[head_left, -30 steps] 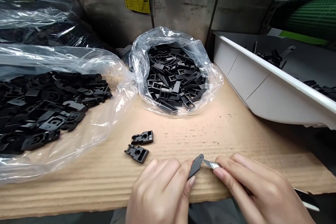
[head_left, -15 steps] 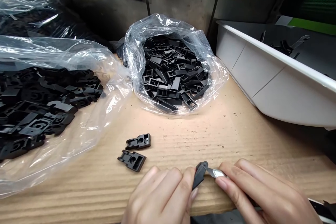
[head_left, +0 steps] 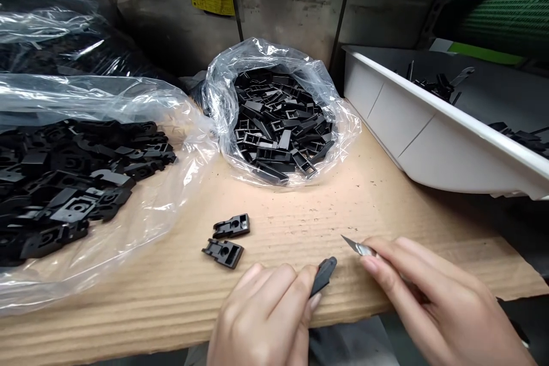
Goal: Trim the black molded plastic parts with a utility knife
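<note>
My left hand pinches a small, narrow black plastic part between thumb and fingers, its tip sticking up past the fingertips. My right hand is shut on a craft knife, with its pointed steel blade facing left and a little above the part, not touching it. The knife's handle is hidden by my fingers. Two black plastic clips lie side by side on the cardboard sheet, just left of my left hand.
A clear plastic bag of black rectangular parts stands at the back centre. Another clear bag holds a heap of black clips on the left. A white tray with black parts sits at the right, and a metal wall rises behind.
The knife blade has moved up and away from the black part, so the two are now apart. My right hand has risen slightly, and the view has shifted a little.
</note>
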The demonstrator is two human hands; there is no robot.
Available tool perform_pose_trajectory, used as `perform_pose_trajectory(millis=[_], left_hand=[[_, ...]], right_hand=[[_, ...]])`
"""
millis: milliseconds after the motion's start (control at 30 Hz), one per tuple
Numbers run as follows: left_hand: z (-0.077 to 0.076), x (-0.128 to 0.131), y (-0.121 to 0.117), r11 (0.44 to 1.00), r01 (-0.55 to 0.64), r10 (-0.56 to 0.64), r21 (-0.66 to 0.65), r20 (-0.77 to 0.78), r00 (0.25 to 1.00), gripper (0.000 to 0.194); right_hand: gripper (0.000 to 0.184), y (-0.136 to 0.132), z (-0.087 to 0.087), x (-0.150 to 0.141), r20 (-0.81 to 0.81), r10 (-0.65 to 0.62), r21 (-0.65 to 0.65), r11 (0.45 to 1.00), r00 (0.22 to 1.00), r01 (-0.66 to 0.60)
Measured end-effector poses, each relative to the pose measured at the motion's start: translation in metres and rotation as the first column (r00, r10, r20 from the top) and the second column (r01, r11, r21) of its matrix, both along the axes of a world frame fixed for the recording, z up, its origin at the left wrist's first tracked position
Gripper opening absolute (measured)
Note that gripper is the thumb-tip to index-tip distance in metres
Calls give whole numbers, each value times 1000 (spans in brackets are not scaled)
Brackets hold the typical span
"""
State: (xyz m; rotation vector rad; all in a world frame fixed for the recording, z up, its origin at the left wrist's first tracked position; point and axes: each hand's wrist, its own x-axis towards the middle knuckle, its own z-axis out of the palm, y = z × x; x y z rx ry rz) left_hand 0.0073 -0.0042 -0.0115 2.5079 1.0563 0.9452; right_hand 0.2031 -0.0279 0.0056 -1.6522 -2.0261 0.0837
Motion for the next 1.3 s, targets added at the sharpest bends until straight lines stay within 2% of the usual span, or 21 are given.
perform_pose_trajectory(millis=[67,200,267,333,433,567,667,733,833,967,1233,1300], left_hand=[[-1,-1,-1,1000,-3,2,-25,-8,1000,22],[-2,-1,-2,1000,-11,11,-14,-17,1000,20],[-1,1,-3,1000,-20,20,-17,-9,1000,18],[1,2,-3,998,-41,40,-45,-10,999,18],[6,2,1,991,-53,51,-121,-24,998,21],[16,-2,10,985,-1,-3,-174,-21,1000,23],[23,-2,15,978,-37,28,-207,-47,999,26],[25,-1,18,962,-55,41,-268,-59,997,23],[26,1,20,942,-59,55,-332,-21,998,24],[22,0,20,944,-17,32,-330,40,999,26],[23,-1,19,939,5,15,-343,56,998,29],[24,0,19,937,3,17,-348,54,998,30]], right_hand=[[16,1,2,-4,2,10,-36,999,1000,-10],[24,15,3,-19,-37,-25,-221,975,999,16],[21,21,4,-24,-70,-50,-297,954,996,27],[19,24,4,-24,-84,-74,-317,947,994,44],[21,19,4,-13,-75,-56,-255,966,996,35],[25,1,-1,7,28,83,-54,995,996,-81],[23,-12,-6,17,175,136,138,977,975,-161],[22,-15,-8,19,291,160,190,957,943,-221],[25,-14,-6,17,392,233,141,941,890,-308],[28,-8,3,9,414,298,87,928,860,-363],[27,2,18,3,509,321,108,897,799,-429],[26,5,23,0,529,309,98,903,790,-418]])
